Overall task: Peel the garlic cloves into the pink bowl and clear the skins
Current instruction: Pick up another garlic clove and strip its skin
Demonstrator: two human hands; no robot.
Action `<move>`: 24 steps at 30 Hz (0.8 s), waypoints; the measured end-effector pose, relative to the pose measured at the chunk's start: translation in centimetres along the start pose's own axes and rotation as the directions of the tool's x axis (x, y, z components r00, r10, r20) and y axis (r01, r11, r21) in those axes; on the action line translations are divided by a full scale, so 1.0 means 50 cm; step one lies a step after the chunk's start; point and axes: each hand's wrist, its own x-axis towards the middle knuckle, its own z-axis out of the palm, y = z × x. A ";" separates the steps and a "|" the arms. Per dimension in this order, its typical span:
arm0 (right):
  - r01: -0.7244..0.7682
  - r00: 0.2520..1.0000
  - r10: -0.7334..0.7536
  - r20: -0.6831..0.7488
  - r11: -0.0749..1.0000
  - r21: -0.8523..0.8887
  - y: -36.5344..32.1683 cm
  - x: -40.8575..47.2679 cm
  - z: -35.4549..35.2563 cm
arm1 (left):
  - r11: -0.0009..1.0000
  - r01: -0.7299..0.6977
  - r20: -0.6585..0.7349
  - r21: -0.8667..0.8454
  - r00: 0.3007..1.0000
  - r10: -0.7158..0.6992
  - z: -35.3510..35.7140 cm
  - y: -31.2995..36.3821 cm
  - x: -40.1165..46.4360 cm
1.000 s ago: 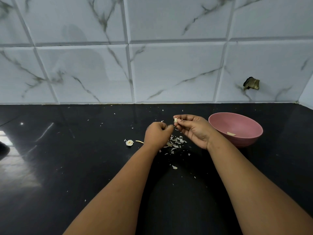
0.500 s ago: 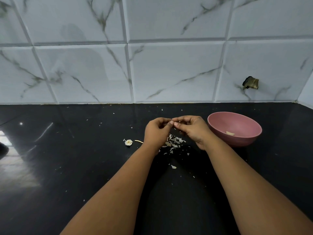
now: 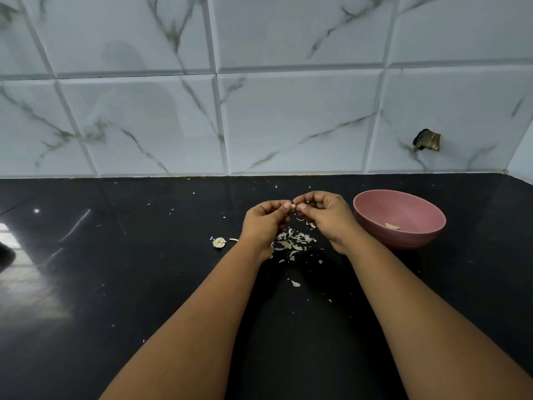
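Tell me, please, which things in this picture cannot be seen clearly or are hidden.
Head view only:
- garlic clove: only a tip shows between the fingertips of the left hand and right hand; how much skin remains cannot be told.
- skins: partly hidden behind both hands.
- pink bowl: the near wall hides part of its inside; one pale piece shows.
- dark shape: cut off by the left edge.
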 end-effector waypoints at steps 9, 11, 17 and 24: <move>0.015 0.991 -0.034 -0.128 0.989 -0.145 0.000 -0.001 -0.016 | 0.995 -0.086 0.002 0.050 0.996 0.086 -0.002 -0.006 0.006; 0.033 0.985 -0.062 -0.162 0.984 -0.176 -0.001 -0.001 -0.017 | 0.993 -0.100 0.004 0.056 0.995 0.100 -0.004 -0.006 0.007; 0.004 0.998 -0.004 -0.055 1.000 -0.002 -0.006 -0.005 -0.004 | 0.986 -0.156 -0.008 0.058 0.988 0.157 -0.004 -0.004 0.004; -0.083 0.995 0.063 0.073 0.946 0.313 -0.013 -0.010 0.001 | 0.982 -0.185 -0.014 0.022 0.983 0.185 -0.007 0.004 0.002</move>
